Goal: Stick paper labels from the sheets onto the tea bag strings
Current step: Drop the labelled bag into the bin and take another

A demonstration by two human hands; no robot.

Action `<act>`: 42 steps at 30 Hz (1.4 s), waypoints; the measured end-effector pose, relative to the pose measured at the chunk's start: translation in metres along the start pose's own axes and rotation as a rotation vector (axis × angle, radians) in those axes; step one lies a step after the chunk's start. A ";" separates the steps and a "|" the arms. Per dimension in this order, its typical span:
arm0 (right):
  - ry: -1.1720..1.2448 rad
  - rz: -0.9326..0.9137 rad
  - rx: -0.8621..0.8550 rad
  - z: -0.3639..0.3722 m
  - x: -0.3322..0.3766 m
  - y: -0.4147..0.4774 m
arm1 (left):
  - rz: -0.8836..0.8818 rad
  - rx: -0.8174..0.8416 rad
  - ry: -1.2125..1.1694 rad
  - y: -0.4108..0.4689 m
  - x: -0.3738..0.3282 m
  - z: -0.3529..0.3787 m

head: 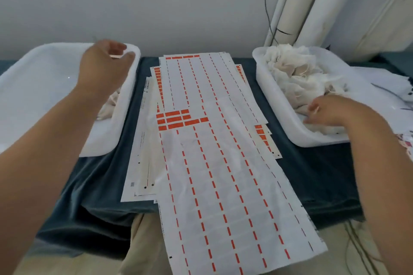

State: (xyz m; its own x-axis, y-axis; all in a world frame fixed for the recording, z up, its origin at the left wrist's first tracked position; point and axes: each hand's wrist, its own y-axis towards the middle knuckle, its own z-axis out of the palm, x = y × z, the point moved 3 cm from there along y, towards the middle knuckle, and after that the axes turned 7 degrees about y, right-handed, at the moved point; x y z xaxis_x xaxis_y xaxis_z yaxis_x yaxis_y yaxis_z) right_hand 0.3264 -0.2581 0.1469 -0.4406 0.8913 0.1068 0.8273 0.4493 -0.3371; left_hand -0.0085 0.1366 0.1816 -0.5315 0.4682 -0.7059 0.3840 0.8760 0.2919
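– What stands far beyond the right hand [324, 110]?
– Some white pipes [299, 6] and a thin black wire [266, 0], against the pale wall [156, 2].
– And down beside it?
– A dark blue cloth [312, 174], with folds.

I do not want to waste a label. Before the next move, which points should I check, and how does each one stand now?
1. Tea bags available: ok, a pile lies in the right tray.
2. Right hand has one bag: cannot tell; it rests on the pile, but its grip is unclear.
3. Labels available: ok, orange labels sit on the front sheet.
4. Left hand free: cannot tell; it hovers over the left tray, with its fingers curved and blurred.
5. Left tray has room: ok, much of its floor is bare.
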 end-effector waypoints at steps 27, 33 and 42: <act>0.733 -0.206 -0.413 -0.011 -0.018 -0.020 | -0.012 0.472 -0.256 -0.195 -0.042 0.077; 1.111 -0.328 -0.337 -0.009 0.008 -0.046 | 0.158 0.530 -0.279 -0.207 -0.074 0.084; 1.481 -0.633 0.292 0.028 0.087 -0.107 | 0.335 0.648 -0.348 -0.214 -0.126 0.099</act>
State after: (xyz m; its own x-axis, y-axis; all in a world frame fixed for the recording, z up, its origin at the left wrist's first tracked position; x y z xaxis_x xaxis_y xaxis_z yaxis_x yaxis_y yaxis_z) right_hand 0.1897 -0.2299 0.1662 0.1774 -0.0656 0.9820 0.4892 0.8716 -0.0301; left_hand 0.0509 -0.1209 0.1440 -0.0865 0.5374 -0.8389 0.8995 0.4042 0.1661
